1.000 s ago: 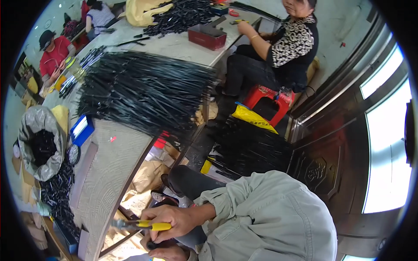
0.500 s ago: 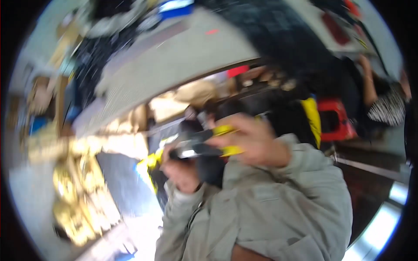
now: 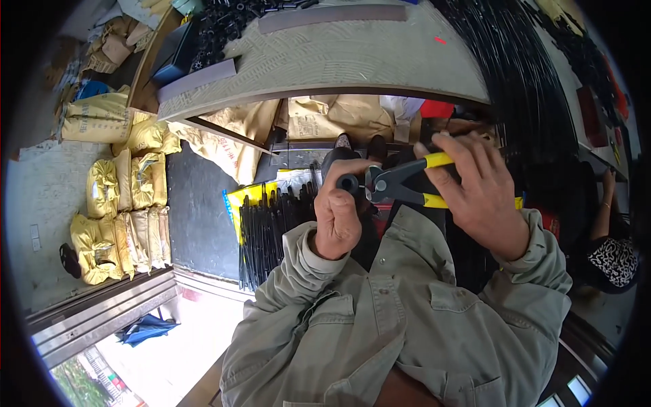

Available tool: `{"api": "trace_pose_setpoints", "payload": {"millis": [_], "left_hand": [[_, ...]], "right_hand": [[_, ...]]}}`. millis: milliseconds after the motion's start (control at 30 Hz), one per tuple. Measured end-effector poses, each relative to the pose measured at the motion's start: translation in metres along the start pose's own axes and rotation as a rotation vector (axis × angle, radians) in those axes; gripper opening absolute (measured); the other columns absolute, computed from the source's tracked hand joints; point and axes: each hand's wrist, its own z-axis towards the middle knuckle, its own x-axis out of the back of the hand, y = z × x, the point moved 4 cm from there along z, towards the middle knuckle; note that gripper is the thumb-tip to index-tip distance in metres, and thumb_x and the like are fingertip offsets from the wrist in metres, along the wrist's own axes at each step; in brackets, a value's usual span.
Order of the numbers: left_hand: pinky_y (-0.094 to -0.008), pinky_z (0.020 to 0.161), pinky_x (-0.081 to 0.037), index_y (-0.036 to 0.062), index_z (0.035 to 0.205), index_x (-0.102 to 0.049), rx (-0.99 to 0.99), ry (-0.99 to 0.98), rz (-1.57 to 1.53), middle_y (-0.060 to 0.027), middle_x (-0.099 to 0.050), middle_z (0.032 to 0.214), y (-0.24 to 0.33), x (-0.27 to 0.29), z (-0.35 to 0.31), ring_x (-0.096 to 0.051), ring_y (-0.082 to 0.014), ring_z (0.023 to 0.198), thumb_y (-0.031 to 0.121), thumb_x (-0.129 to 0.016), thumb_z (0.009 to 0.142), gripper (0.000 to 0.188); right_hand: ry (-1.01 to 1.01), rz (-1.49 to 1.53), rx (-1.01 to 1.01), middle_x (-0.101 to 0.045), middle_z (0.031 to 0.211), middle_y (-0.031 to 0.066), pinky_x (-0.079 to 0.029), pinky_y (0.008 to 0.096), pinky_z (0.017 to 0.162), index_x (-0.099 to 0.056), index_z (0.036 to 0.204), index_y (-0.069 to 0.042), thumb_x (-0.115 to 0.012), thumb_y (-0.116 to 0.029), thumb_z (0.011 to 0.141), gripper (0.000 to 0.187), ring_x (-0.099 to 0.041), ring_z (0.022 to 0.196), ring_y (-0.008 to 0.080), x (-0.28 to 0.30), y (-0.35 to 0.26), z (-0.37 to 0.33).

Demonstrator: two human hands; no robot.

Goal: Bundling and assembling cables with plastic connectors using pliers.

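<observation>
Olive-grey cloth from the person's work shirt fills the near side, its sleeves reaching forward to both hands. The left hand grasps a short black tube, thumb and fingers wrapped round it, its open round end facing up. Just right of it, the right hand holds yellow-handled pincers by the grips, which stand spread apart; their head is right beside the tube, though I cannot tell whether it bites on anything.

The tube looks light and firm, perhaps faintly rubbery, and its smooth wall could turn in a loose grasp; holding round its body, clear of the end, seems best. The pincers look stiff and heavier toward the metal head, so the sleeved grips are the place to hold.

Left of the left forearm, a bundle of black rods crowds the elbow room, with dark floor beyond. Farther ahead, the worktable limits forward reach, with brown sacks beneath it. Small black fittings lie on its far left; long black strips cover its right. Yellow sacks are stacked at far left.
</observation>
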Motion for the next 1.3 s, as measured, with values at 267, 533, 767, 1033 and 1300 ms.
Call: {"api": "trace_pose_setpoints", "payload": {"millis": [267,533,767,1033,1300], "left_hand": [[-0.0151,0.053,-0.029,-0.0006,0.105,-0.052,0.058,0.031,-0.119,0.0008,-0.050,0.084,0.002,-0.001,0.006,-0.038,-0.0013,0.061,0.051,-0.028,0.090,0.059],[-0.0255,0.067,-0.043,-0.0028,0.104,-0.052,-0.306,0.016,0.498,-0.0099,-0.056,0.097,0.017,-0.009,0.014,-0.054,-0.0155,0.072,0.040,-0.029,0.093,0.049],[-0.0298,0.065,-0.046,-0.0043,0.102,-0.051,-0.053,0.238,0.433,-0.0154,-0.054,0.092,0.004,0.007,-0.012,-0.054,-0.0205,0.077,0.058,-0.019,0.088,0.071],[-0.0178,0.052,-0.036,0.0017,0.102,-0.048,0.077,0.088,0.068,-0.0050,-0.049,0.075,0.007,-0.034,0.001,-0.043,-0.0106,0.058,0.060,-0.023,0.087,0.065],[-0.0198,0.052,-0.036,0.0019,0.093,-0.045,0.206,-0.050,-0.045,-0.0049,-0.046,0.071,0.006,-0.023,-0.013,-0.040,-0.0108,0.056,0.062,-0.028,0.085,0.063]], "right_hand": [[-0.014,-0.189,0.047,-0.046,0.113,0.0125,-0.041,0.0464,0.086,-0.059,0.093,-0.006,-0.056,-0.013,0.072,0.022,-0.050,0.097,0.0267,0.004,0.002,0.011],[-0.122,-0.310,0.136,-0.050,0.101,0.0120,-0.044,0.0387,0.074,-0.059,0.092,-0.007,-0.054,-0.017,0.073,0.023,-0.050,0.085,0.0246,0.027,0.009,0.006],[0.059,0.095,0.234,-0.045,0.085,0.0103,-0.041,0.0338,0.057,-0.052,0.070,-0.005,-0.053,-0.023,0.067,0.018,-0.049,0.072,0.0241,-0.015,0.003,-0.013],[0.084,0.485,0.174,-0.046,0.083,0.0124,-0.039,0.0374,0.061,-0.044,0.089,-0.001,-0.055,-0.008,0.071,0.023,-0.051,0.079,0.0306,0.012,0.031,-0.041],[-0.680,1.277,0.092,-0.048,0.085,0.0188,-0.039,0.0416,0.070,-0.035,0.088,0.003,-0.045,0.002,0.076,0.016,-0.050,0.084,0.0351,0.024,0.037,-0.042]]}}
